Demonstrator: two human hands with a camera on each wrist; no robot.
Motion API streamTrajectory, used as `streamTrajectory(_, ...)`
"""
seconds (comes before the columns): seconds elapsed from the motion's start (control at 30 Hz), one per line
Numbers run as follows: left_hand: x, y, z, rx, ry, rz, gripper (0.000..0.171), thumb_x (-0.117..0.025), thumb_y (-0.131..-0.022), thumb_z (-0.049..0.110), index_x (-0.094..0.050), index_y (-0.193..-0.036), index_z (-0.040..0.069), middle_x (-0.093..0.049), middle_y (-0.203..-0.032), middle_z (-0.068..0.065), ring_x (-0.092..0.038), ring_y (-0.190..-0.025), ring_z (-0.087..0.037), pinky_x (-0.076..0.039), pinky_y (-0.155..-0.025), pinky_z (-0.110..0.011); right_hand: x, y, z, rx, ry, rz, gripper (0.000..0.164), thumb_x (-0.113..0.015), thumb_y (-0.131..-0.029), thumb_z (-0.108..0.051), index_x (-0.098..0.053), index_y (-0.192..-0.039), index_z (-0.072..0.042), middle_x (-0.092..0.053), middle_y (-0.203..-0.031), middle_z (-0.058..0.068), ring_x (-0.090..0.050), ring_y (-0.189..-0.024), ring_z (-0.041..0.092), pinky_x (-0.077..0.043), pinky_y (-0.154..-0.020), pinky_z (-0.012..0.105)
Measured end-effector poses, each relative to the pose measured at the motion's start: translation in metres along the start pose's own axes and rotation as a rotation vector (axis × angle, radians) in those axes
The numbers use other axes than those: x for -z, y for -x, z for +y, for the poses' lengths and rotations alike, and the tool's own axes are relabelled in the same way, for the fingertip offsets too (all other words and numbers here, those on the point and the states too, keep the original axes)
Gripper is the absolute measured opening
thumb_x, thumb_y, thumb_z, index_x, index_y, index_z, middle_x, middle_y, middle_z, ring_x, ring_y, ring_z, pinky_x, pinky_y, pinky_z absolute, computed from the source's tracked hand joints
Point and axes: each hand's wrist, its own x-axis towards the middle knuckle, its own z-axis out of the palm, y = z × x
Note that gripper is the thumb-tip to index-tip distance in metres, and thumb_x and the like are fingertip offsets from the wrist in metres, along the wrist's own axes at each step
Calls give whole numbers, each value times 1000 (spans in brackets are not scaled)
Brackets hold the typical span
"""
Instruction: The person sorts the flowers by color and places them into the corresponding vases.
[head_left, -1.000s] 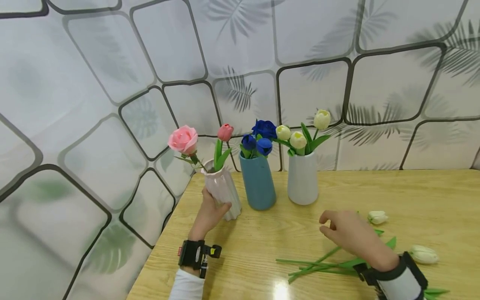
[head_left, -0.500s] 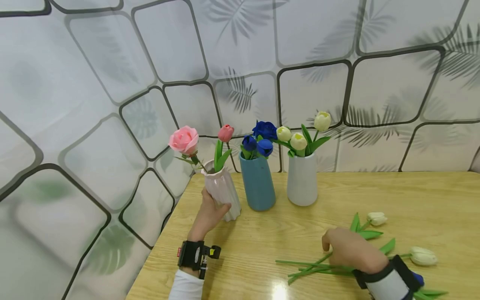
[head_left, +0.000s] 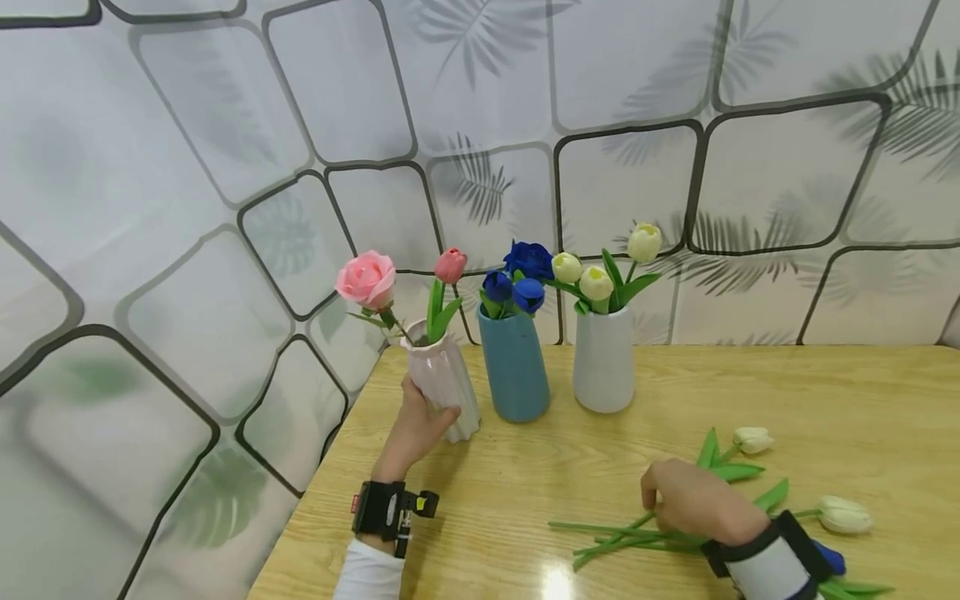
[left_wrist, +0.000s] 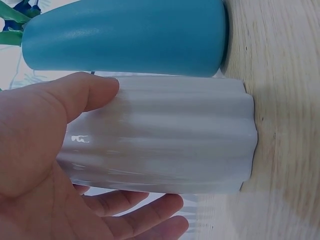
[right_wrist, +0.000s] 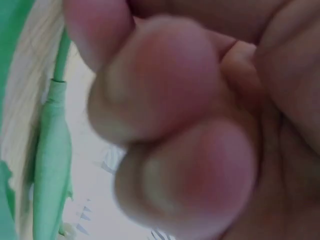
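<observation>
My left hand (head_left: 417,423) holds a fluted pale-pink vase (head_left: 444,379), thumb on one side and fingers on the other. A pink rose (head_left: 367,281) and a pink tulip (head_left: 451,266) stand in it. The left wrist view shows the thumb pressing the vase's glossy wall (left_wrist: 170,132), its base at the wooden surface. Low at the right, my right hand (head_left: 701,502) curls over crossed green stems (head_left: 615,537), pinching one that runs towards a white tulip (head_left: 752,440). In the right wrist view, curled fingers (right_wrist: 160,80) cover the pinch point, beside a green stem (right_wrist: 59,90).
A blue vase (head_left: 514,367) with blue flowers (head_left: 529,260) stands close beside the pink one. Right of it is a white vase (head_left: 604,362) with white tulips (head_left: 597,282). Another white tulip (head_left: 845,515) and a blue bloom (head_left: 828,557) lie by the right wrist. A patterned curtain (head_left: 480,100) hangs behind.
My right hand has come down from above the stems and closed its fingers among them, then stayed nearly still. The left hand keeps its hold on the pale-pink vase.
</observation>
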Motion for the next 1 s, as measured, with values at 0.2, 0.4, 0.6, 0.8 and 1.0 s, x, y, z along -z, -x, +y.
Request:
streamTrajectory(0.2, 4, 0, 1, -15, 3, -6, 89, -66, -95, 15, 1, -151, -2, -28, -148, -38, -38, -135, -49, -35, -107, -60, -7, -3, 2, 47, 42, 93, 28, -66, -73, 11, -60, -69, -16, -56, -72, -5, -47, -63, 14, -42, -57, 31)
streamTrajectory(0.4, 2, 1, 1, -7, 24, -5, 91, -67, -95, 16, 1, -152, -1, -26, -149, -37, -37, -136, -48, -34, -108, -60, -13, -2, 9, 135, 101, 129, 33, -65, -79, 9, -53, -68, -20, -48, -65, -9, -41, -58, 9, -35, -53, 26)
streamTrajectory(0.6, 0, 2, -1, -6, 28, -3, 90, -67, -95, 16, 1, -152, -2, -29, -148, -38, -38, -135, -49, -35, -107, -60, -10, -2, 9, 140, 125, 150, 26, -62, -90, 3, -52, -79, -19, -45, -64, -7, -41, -56, 9, -33, -50, 25)
streamTrajectory(0.8, 1, 2, -1, -16, 38, -3, 89, -66, -96, 15, 1, -152, -1, -27, -148, -37, -37, -136, -49, -34, -108, -61, -6, -3, 3, 141, -4, 190, 16, -58, -98, -3, -54, -86, -13, -46, -63, -5, -42, -51, 7, -34, -48, 23)
streamTrajectory(1.0, 0, 2, -2, -25, 29, 0, 89, -66, -96, 15, 1, -153, -1, -28, -148, -36, -37, -136, -48, -34, -108, -61, -6, -6, -2, 80, -203, 177, 17, -54, -98, 1, -62, -84, -5, -55, -62, 1, -55, -46, 13, -43, -43, 23)
